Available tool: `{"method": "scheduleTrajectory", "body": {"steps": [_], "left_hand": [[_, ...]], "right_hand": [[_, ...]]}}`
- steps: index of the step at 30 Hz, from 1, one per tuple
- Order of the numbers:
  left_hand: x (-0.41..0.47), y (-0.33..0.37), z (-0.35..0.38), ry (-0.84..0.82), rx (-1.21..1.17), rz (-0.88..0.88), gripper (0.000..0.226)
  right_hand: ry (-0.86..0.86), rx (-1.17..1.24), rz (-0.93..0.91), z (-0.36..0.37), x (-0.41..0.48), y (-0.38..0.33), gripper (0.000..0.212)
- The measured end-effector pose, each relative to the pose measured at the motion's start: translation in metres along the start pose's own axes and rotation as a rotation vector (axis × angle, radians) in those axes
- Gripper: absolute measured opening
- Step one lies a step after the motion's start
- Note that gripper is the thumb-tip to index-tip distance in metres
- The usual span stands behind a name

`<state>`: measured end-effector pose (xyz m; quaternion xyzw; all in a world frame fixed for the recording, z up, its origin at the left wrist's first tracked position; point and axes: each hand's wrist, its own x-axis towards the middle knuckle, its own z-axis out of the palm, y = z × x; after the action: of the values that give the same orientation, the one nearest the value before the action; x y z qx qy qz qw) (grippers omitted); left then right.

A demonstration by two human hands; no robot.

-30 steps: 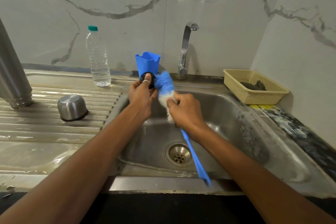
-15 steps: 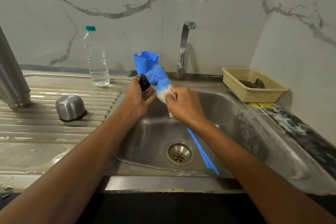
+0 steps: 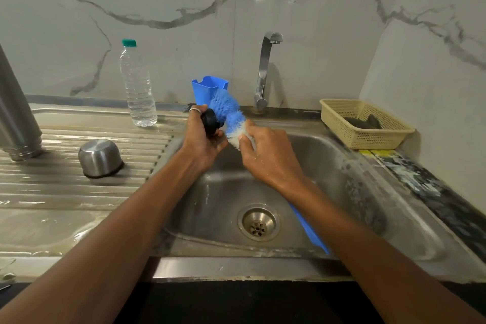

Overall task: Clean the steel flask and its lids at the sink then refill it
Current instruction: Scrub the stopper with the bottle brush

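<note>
My left hand (image 3: 202,139) curls round the small black lid (image 3: 210,119), thumb and fingers pinching it over the far left corner of the sink (image 3: 342,179). My right hand (image 3: 268,155) is wrapped tight round the brush (image 3: 228,110) just below its bristles. The blue and white head seems to press against the lid, though the bristles blur the contact. The blue handle runs down under my wrist toward the near rim.

On the ribbed draining board (image 3: 79,192) to the left, the steel flask (image 3: 15,118) stands at the far left edge, partly out of view, and the steel cup (image 3: 100,158) sits mouth down, nearer the sink. A clear water bottle (image 3: 138,86) with a green top stands farther back. To its right, a blue plastic holder (image 3: 207,85) sits behind the brush head, then the tap (image 3: 264,71). A cream basket (image 3: 368,136) sits at the far right, with something dark in it.
</note>
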<state>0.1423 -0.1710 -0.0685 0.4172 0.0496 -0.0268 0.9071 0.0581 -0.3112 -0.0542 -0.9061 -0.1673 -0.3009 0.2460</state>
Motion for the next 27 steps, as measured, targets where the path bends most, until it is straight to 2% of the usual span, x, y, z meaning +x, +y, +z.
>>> {"method": "scheduleTrajectory", "body": {"steps": [3,9,14,18,23,27], "left_hand": [[0.001,0.001,-0.003,0.015,0.017,-0.015,0.032],[-0.003,0.000,0.001,0.023,0.084,-0.052,0.034],[-0.008,-0.001,-0.001,-0.011,0.371,-0.161,0.057],[-0.009,0.000,-0.002,-0.039,0.523,-0.118,0.070],[0.000,0.003,-0.004,0.063,0.375,-0.038,0.043],[-0.003,0.002,0.000,0.063,0.296,-0.046,0.029]], "right_hand": [[-0.017,-0.014,-0.018,0.001,-0.001,0.001,0.030],[-0.012,-0.091,-0.007,0.002,0.001,0.006,0.025],[0.000,-0.090,-0.011,-0.001,0.001,0.012,0.025],[-0.001,-0.069,-0.035,-0.003,0.000,0.011,0.029],[-0.036,-0.024,0.022,-0.006,0.002,0.015,0.016],[-0.014,0.024,0.105,-0.008,0.005,0.021,0.019]]}}
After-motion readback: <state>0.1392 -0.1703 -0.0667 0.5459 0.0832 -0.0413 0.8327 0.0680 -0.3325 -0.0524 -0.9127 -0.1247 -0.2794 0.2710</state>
